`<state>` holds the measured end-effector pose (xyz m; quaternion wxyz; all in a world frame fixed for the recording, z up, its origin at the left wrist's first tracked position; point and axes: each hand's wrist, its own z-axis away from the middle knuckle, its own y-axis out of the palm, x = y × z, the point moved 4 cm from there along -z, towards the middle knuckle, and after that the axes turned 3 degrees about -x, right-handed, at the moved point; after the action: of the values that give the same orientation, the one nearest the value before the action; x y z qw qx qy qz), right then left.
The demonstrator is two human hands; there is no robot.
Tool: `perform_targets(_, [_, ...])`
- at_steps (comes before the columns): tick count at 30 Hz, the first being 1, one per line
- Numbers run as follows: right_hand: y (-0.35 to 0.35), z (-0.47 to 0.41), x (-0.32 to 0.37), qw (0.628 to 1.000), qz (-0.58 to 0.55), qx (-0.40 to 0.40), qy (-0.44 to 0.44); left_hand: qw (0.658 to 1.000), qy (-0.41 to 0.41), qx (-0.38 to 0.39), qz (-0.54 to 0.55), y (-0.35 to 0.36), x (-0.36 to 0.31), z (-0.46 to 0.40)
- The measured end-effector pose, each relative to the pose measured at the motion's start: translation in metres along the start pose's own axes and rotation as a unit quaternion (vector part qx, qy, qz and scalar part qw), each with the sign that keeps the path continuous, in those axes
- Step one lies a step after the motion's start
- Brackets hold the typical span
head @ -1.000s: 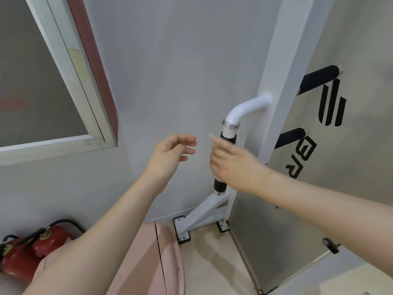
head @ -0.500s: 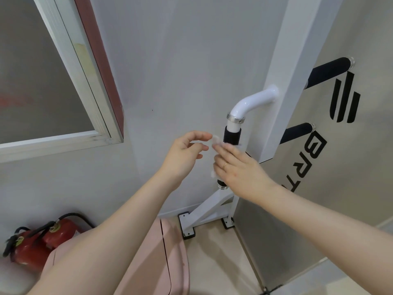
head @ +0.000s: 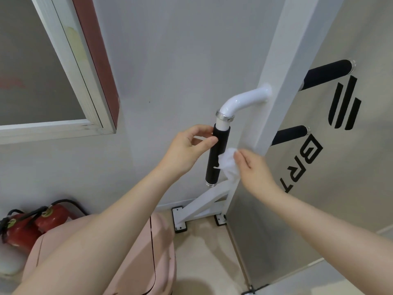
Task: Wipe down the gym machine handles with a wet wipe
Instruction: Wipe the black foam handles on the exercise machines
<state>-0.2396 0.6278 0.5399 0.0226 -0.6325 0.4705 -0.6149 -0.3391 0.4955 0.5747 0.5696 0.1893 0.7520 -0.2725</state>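
Since a second ago the hands have split: left hand [head: 187,147] has gone up to the top of the black foam grip [head: 217,154] of the vertical handle at frame centre, and the right hand [head: 253,167] has dropped to mid-grip with the wet wipe [head: 228,165] now bunched and clearly visible. Left thumb and forefinger are curled toward the upper grip, tips touching or just beside it; can't tell if they pinch a thin strip of wipe there or just steady the handle. Right hand holds the crumpled white wipe in its fingertips, pressed against or just beside the right flank of the grip, about halfway down. Handle hangs off a white bent tube [head: 244,101] with a chrome collar [head: 225,119], fixed to the white upright post [head: 282,71]. Step as I read it: start of wiping the first handle, wipe just brought to the foam, no stroke evident yet. Next move likely needs the wipe wrapped round the grip and run top to bottom collar, left hand bracing. Two more black grips [head: 327,74] stick out in the upper right, well apart from both hands, look untouched. Red fire extinguisher [head: 32,222] at lower left, not relevant
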Motion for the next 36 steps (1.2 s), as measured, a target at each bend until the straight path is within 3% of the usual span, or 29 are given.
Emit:
perform_targets(2, [0.005,-0.006,0.01,0.988,-0.106,-0.014,0.11,1.0,0.003,-0.012,-0.007,0.003,-0.002,-0.002])
perform_targets(4, [0.003,-0.014,0.016,0.976,-0.154,-0.027,0.149,1.0,0.004,-0.018,-0.02,0.004,-0.003,-0.003])
perform_targets(11, [0.0,-0.031,0.041,0.981,-0.153,-0.114,0.029,0.999,0.008,-0.027,-0.019,0.003,-0.003,-0.002])
perform_targets(16, [0.025,-0.021,0.031,0.909,-0.381,-0.05,0.162,0.999,0.009,-0.033,-0.025,0.004,-0.004,-0.005])
perform_targets(23, [0.024,-0.011,0.033,0.952,-0.259,-0.143,0.083,0.999,0.013,-0.043,0.008,0.003,-0.002,-0.006])
perform_targets(26, [0.026,-0.015,0.044,0.93,-0.359,-0.077,0.016,0.999,0.015,-0.038,0.013,0.003,-0.002,-0.006])
perform_targets(30, [0.044,-0.001,0.018,0.913,-0.402,0.065,0.037,1.0,0.014,-0.02,-0.011,0.002,-0.001,-0.006])
perform_targets(33, [0.032,-0.005,0.021,0.894,-0.438,0.088,0.039,0.999,0.024,-0.012,-0.02,0.002,-0.005,-0.004])
perform_targets(36, [0.02,-0.013,0.029,0.86,-0.499,0.107,0.005,0.99,0.08,-0.039,-0.104,-0.001,-0.008,-0.003])
